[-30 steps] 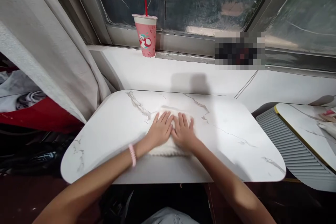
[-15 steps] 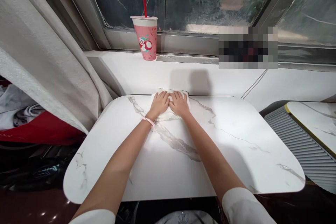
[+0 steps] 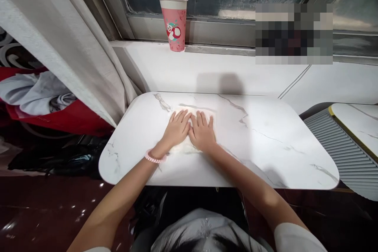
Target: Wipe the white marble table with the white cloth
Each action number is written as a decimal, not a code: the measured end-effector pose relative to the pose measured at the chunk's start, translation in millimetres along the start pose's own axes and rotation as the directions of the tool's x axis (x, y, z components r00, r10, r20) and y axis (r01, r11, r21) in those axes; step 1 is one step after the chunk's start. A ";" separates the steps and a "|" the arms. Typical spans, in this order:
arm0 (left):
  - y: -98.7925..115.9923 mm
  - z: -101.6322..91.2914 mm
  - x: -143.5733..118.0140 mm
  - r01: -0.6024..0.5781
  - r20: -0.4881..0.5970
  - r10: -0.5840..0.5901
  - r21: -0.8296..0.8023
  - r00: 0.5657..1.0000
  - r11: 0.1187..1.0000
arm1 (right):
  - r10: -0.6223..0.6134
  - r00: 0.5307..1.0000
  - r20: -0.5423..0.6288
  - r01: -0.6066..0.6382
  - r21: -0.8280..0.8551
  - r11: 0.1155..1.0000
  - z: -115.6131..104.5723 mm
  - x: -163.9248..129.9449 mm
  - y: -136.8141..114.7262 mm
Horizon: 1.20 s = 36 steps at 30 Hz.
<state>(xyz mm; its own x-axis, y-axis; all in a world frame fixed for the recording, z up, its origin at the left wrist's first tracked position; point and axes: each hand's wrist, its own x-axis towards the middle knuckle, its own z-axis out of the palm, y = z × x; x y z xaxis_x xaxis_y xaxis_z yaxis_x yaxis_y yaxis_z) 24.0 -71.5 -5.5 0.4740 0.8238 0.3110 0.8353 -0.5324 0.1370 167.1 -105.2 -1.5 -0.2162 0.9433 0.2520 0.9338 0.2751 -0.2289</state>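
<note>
I have both hands flat, fingers spread, side by side and touching: left hand, right hand, pressing a white cloth onto the marble table. The cloth lies under my palms, edges showing beyond my fingertips. By my judgement the wiping is midway; the tabletop to the right of my hands looks unwiped. A pink cup stands well beyond my fingertips

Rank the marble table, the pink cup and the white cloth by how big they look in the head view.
1. Marble table, by far the largest.
2 and 3. Pink cup and white cloth: unsure. Both hands cover most of the cloth, and the cup stands farther from the camera, so I won't rank these two.
</note>
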 end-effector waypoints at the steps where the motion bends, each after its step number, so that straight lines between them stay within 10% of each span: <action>1: 12.4 -2.8 -14.4 0.009 -0.006 -0.009 0.003 1.000 1.000 | -0.020 1.000 0.003 0.020 -0.007 1.000 -3.7 -16.4 -1.4; 8: 62.6 -29.3 -95.1 0.020 0.001 -0.020 -0.019 1.000 1.000 | -0.044 0.999 -0.020 0.043 -0.019 0.999 -19.7 -101.0 -30.4; 16: 16.2 -47.0 -126.7 0.052 0.040 -0.051 -0.010 0.998 0.999 | -0.071 0.997 0.025 0.070 0.046 0.996 -10.2 -92.4 -81.8; 24: -56.4 -32.9 -58.9 0.063 0.102 -0.064 0.013 0.993 0.998 | -0.050 0.998 0.025 0.048 0.077 0.996 15.3 -4.1 -81.3; 36: -96.1 -8.2 44.0 0.109 0.054 -0.105 -0.097 0.993 0.989 | 0.005 0.996 -0.087 0.016 0.244 0.970 34.4 94.8 -26.3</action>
<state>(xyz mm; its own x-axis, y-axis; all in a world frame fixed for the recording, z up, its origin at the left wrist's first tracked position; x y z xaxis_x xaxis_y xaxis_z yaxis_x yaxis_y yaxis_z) -37.7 14.3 2.7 0.3985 0.8843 0.2432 0.8513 -0.4553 0.2607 112.3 -16.7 -4.0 -0.1855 0.9251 0.3313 0.8327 0.3270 -0.4469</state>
